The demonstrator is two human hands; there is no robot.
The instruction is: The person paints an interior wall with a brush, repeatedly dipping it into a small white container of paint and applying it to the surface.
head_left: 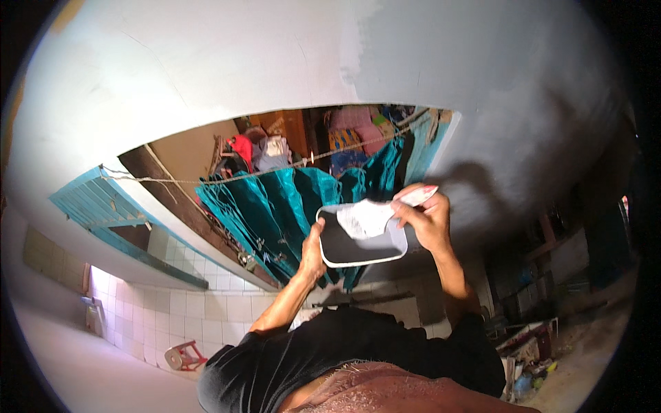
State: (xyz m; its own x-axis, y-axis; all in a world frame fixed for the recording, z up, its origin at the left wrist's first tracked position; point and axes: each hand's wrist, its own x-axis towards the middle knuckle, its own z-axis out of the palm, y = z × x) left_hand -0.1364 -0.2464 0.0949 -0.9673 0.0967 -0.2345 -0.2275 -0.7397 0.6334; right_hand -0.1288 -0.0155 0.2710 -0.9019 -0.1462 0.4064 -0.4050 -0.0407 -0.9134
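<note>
My left hand (314,253) grips the left side of a rectangular tub (363,262) with a pale rim and a dark inside. In my right hand (428,221) is a broad paintbrush (365,219), held by its pale, red-tipped handle. The brush's wide white head lies over the tub's upper part, and I cannot tell whether it touches the inside. Ahead rises a wall (227,62), whiter on the left and grey on the right, with a ragged border between the two shades.
A teal curtain (265,206) hangs from a rope across an opening with clothes behind it. A blue louvred door (103,199) stands to the left. On the tiled floor is a red-legged stool (184,356). Clutter (530,365) fills the lower right.
</note>
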